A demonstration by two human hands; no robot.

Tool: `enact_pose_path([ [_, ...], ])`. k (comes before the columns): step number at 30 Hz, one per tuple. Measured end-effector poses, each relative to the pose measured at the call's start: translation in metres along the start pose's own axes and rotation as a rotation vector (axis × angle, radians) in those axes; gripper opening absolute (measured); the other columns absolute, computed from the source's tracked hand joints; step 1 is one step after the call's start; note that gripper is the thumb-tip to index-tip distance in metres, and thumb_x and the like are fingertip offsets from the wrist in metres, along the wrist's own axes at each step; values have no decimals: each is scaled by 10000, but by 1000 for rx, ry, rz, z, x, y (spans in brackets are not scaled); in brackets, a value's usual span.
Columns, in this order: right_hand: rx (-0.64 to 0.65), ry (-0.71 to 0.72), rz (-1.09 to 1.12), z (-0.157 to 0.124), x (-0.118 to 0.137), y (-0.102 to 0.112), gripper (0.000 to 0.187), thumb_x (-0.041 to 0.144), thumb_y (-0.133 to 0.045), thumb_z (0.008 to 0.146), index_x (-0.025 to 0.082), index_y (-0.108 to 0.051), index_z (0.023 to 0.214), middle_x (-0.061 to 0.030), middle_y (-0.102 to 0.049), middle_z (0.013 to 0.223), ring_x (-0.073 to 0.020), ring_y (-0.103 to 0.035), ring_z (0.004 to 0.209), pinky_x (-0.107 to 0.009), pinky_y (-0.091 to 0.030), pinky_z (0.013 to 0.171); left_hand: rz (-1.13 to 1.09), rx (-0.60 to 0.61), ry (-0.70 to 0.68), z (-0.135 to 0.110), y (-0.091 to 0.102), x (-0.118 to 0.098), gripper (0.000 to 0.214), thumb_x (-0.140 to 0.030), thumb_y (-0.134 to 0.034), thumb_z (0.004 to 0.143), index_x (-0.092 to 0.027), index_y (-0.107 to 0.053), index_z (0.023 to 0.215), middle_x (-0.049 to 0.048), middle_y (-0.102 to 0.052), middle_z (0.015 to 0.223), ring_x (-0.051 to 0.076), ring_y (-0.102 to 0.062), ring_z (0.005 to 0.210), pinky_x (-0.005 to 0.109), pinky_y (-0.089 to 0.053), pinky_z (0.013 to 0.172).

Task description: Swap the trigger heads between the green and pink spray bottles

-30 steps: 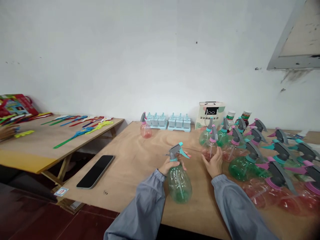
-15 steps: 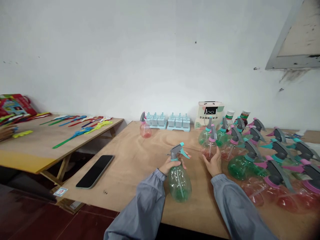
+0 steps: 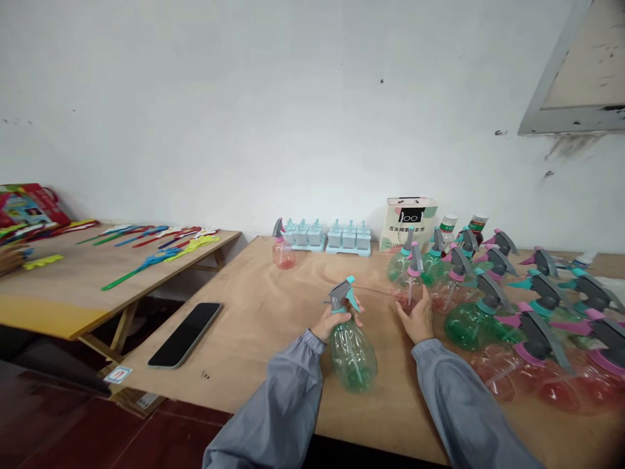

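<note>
My left hand (image 3: pixel 328 324) grips a clear green spray bottle (image 3: pixel 354 358) around its neck, below the grey and turquoise trigger head. The bottle leans, its head toward the left and its base toward the right. Some of the left fingers are hidden behind it. Farther right, my right hand (image 3: pixel 416 317) is wrapped around the lower side of a pink spray bottle (image 3: pixel 406 281), which has a grey and pink head and stands upright on the wooden table (image 3: pixel 254 326). Just right of that hand stands another pink spray bottle (image 3: pixel 446 294).
Several green and pink spray bottles (image 3: pixel 463 324) crowd the right side. A lone pink spray bottle (image 3: pixel 284 254), light blue popsicle molds (image 3: pixel 349 242) and a paper bag (image 3: pixel 407 228) stand along the back. A phone (image 3: pixel 185 335) lies left. Another person's hand (image 3: pixel 12 259) rests at the neighbouring table (image 3: pixel 92 286).
The green spray bottle in my left hand has tilted a little more, its head shifting left and its base right. My right hand stays on the pink spray bottle.
</note>
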State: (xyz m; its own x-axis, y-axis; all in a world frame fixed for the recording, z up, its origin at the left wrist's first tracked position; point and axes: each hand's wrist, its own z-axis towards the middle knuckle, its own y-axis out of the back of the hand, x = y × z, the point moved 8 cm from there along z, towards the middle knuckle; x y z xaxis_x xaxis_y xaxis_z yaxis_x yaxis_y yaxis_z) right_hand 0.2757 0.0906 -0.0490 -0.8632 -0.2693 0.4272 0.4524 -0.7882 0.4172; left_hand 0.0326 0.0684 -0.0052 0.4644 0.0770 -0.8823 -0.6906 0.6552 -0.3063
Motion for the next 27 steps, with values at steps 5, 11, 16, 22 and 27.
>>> enact_pose_path([
  [5, 1, -6, 20, 1, 0, 0, 912, 588, -538, 877, 3, -209, 1494, -307, -403, 1413, -395, -424, 1341, -557, -417, 1058, 59, 34, 4, -1, -2, -2, 521, -464, -814, 665, -185, -626, 1063, 70, -693, 1001, 144, -648, 676, 328, -528, 719],
  [11, 1, -3, 14, 0, -1, -1, 913, 573, -549, 876, -4, -205, 1494, -323, -409, 1412, -394, -433, 1337, -561, -419, 1059, 136, -40, -51, 2, -1, -8, 574, -528, -808, 662, -181, -615, 1077, 92, -705, 1035, 144, -655, 655, 332, -534, 705],
  [16, 28, -13, 26, 0, -2, -2, 915, 578, -549, 868, 0, -214, 1493, -326, -419, 1406, -394, -445, 1329, -552, -434, 1042, 239, -200, -132, -3, 4, -15, 556, -593, -771, 684, -187, -613, 1029, 60, -699, 929, 147, -639, 675, 348, -545, 715],
  [22, 50, -81, 55, -1, -10, -5, 965, 651, -517, 850, 0, -207, 1492, -332, -425, 1413, -395, -466, 1317, -548, -448, 1016, 675, -476, -199, -21, 38, -64, 425, -563, -687, 768, -203, -639, 988, 61, -679, 928, 200, -637, 908, 390, -517, 910],
  [27, 80, -115, 75, 0, -11, -6, 998, 683, -505, 837, -21, -211, 1481, -362, -428, 1413, -406, -486, 1308, -561, -450, 1015, 953, -1000, -200, -57, 136, -125, 379, -500, -720, 675, -186, -608, 855, 14, -610, 815, 175, -596, 786, 312, -514, 762],
])
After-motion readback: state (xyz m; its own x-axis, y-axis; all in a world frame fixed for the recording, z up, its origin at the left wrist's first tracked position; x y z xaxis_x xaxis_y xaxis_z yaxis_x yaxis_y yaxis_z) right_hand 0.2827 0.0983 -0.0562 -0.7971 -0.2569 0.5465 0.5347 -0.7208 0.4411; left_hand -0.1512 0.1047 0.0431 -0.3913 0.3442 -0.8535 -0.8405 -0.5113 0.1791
